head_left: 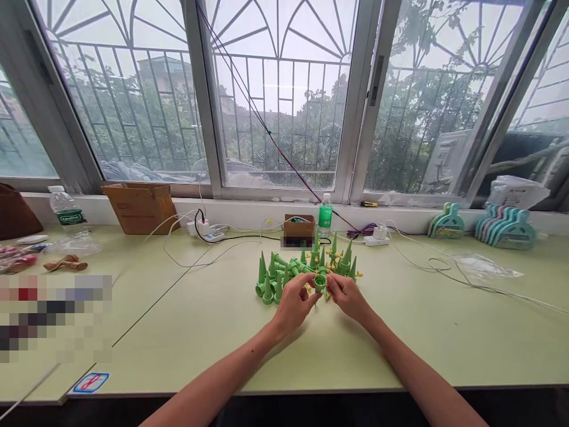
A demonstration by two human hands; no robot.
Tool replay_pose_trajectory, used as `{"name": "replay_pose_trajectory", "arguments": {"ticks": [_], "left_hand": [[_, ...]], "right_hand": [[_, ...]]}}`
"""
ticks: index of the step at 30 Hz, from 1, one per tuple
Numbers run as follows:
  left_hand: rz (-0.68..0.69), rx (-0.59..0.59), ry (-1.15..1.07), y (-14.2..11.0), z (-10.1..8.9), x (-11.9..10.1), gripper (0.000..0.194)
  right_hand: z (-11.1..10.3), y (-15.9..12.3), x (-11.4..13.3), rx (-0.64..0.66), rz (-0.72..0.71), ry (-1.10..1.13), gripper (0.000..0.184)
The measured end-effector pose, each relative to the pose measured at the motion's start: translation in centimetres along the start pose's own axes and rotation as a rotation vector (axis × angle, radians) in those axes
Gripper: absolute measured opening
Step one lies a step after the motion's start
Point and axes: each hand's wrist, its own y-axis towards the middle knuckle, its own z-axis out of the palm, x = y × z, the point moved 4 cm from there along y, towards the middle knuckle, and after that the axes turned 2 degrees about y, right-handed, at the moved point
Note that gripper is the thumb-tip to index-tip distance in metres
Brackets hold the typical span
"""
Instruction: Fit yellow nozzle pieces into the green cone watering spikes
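A green plant watering spike (320,283) is held over the table with its round, threaded open end turned towards me. My left hand (294,301) has its thumb and fingers closed around the left side of this spike. At the spike's right side, my right hand (349,298) is closed in a pinch; what lies between its fingertips is hidden. Just behind my hands stand and lie several more green watering spikes (267,289), pointed cones with wide collars. Those on the right carry small yellow valves (360,274).
Behind the spikes are a small brown box (299,228) and a green-labelled bottle (325,214). White cables and a power strip (377,237) run along the window sill. A cardboard box (141,207) stands back left, teal hangers (505,226) back right. The table's front edge (320,391) is near me.
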Motion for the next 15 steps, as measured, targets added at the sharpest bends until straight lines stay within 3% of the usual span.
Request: {"name": "replay_pose_trajectory", "arguments": {"ticks": [15], "left_hand": [[0.038, 0.004, 0.036, -0.01, -0.05, -0.03, 0.024]], "right_hand": [[-0.08, -0.02, 0.35, 0.000, -0.023, -0.025, 0.046]]}}
